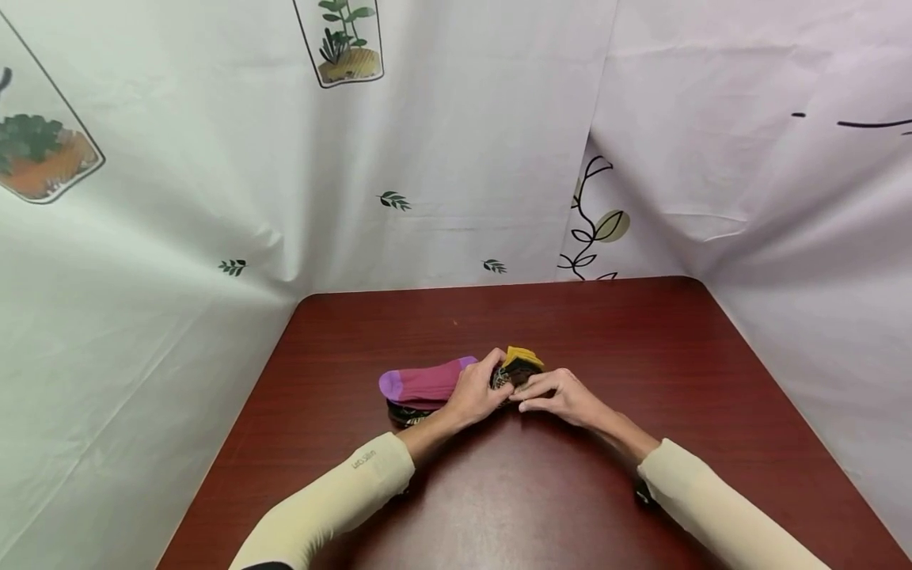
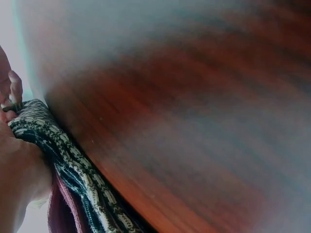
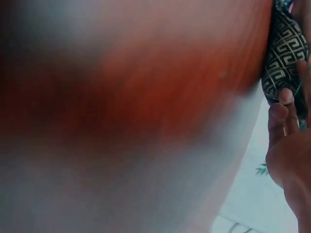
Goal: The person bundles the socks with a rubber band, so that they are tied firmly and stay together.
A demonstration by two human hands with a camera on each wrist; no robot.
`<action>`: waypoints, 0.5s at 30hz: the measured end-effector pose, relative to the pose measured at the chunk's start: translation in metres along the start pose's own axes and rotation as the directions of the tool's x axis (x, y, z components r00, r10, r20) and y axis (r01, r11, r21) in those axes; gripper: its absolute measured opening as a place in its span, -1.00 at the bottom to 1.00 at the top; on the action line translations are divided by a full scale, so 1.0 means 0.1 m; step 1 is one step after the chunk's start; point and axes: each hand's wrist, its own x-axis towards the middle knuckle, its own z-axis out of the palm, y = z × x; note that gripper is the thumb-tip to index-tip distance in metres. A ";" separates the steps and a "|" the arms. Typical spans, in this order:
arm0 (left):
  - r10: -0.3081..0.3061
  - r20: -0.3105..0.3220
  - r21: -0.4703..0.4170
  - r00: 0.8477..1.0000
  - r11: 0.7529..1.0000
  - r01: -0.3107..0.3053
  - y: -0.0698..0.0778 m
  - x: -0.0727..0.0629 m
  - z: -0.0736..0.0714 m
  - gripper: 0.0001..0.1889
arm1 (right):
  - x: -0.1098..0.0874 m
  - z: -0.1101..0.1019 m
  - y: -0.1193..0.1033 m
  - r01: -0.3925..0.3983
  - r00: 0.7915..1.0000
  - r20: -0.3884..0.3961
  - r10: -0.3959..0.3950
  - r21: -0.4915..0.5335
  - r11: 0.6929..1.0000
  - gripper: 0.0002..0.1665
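Note:
A dark sock with a pale maze-like pattern lies folded on the table, a yellow sock part showing at its far end. My left hand holds it from the left, thumb on the near side and fingers over the far side. From the right, my right hand pinches its near edge with bent fingers. The right wrist view shows the patterned cloth beside the fingertips. Left of my left hand lies a pink sock with a purple toe, over another dark patterned sock.
The dark red wooden table has rounded far corners. White printed cloth hangs behind it and along both sides. Folded sock layers run under my left wrist in the left wrist view.

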 end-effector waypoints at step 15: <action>-0.028 -0.001 0.005 1.000 1.000 0.028 -0.01 0.01 -0.02 -0.63 | 0.02 0.08 -0.08 -0.185 0.971 -0.096 0.219 0.281 0.942 -0.74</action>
